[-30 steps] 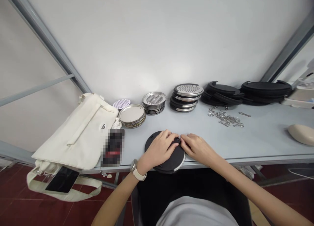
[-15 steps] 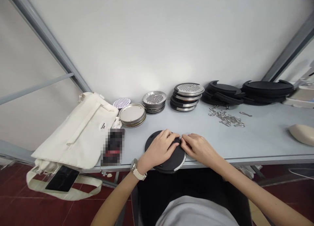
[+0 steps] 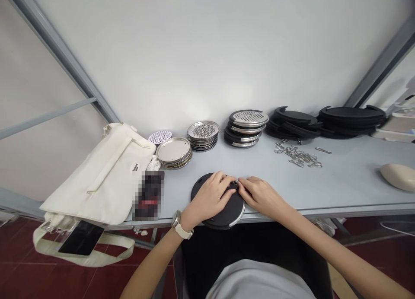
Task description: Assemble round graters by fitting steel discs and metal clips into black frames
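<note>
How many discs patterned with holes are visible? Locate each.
3: a purplish one behind the plain discs, one atop the silver stack to their right, one atop the black-edged stack. More may hide beneath.

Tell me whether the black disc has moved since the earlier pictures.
No, the black disc shows no visible shift against the front edge of the table.
</note>
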Demonstrator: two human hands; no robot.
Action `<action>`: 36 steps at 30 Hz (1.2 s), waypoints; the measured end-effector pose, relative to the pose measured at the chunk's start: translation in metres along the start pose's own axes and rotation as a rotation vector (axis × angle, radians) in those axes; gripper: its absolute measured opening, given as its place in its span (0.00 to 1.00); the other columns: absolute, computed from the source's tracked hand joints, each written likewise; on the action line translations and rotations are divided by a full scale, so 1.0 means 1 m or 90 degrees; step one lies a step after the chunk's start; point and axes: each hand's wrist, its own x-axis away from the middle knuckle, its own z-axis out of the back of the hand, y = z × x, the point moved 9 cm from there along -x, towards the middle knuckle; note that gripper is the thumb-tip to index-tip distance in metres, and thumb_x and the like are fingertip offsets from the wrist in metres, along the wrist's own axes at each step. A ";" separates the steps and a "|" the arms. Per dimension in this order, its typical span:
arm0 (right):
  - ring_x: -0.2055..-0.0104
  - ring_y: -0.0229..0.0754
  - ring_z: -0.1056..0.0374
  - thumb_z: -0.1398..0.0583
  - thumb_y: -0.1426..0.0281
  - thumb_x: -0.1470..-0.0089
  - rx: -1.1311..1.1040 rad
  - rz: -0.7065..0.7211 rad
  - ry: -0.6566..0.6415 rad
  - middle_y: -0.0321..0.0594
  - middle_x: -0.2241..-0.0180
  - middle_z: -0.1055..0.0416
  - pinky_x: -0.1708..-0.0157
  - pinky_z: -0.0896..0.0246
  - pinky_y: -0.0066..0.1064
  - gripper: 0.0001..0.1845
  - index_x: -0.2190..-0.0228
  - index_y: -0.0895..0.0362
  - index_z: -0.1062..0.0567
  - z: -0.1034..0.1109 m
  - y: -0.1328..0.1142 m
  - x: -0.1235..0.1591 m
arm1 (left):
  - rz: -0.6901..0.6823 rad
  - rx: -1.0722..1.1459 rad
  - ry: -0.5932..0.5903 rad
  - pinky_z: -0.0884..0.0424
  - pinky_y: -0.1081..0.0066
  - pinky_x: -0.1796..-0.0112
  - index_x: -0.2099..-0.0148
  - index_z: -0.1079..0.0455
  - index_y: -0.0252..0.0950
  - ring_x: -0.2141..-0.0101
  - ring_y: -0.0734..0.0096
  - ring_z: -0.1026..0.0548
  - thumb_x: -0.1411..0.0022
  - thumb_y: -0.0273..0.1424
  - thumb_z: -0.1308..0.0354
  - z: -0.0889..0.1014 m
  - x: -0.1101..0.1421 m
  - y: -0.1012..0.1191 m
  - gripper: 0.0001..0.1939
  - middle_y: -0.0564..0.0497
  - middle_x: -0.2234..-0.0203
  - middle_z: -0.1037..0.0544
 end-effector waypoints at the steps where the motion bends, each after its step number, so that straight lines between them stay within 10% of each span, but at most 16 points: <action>1: 0.75 0.38 0.38 0.53 0.71 0.39 -0.002 0.000 0.000 0.37 0.79 0.35 0.72 0.50 0.29 0.14 0.74 0.57 0.35 0.000 0.000 0.000 | 0.000 0.000 0.000 0.35 0.63 0.54 0.49 0.38 0.37 0.57 0.65 0.34 0.32 0.31 0.55 0.000 0.000 0.000 0.12 0.48 0.60 0.34; 36: 0.75 0.39 0.38 0.53 0.71 0.38 0.013 0.020 0.016 0.38 0.79 0.34 0.72 0.49 0.30 0.14 0.74 0.57 0.34 0.004 -0.004 0.002 | -0.009 0.003 -0.005 0.34 0.64 0.54 0.44 0.38 0.39 0.58 0.67 0.33 0.32 0.29 0.55 0.004 0.000 0.002 0.16 0.48 0.61 0.33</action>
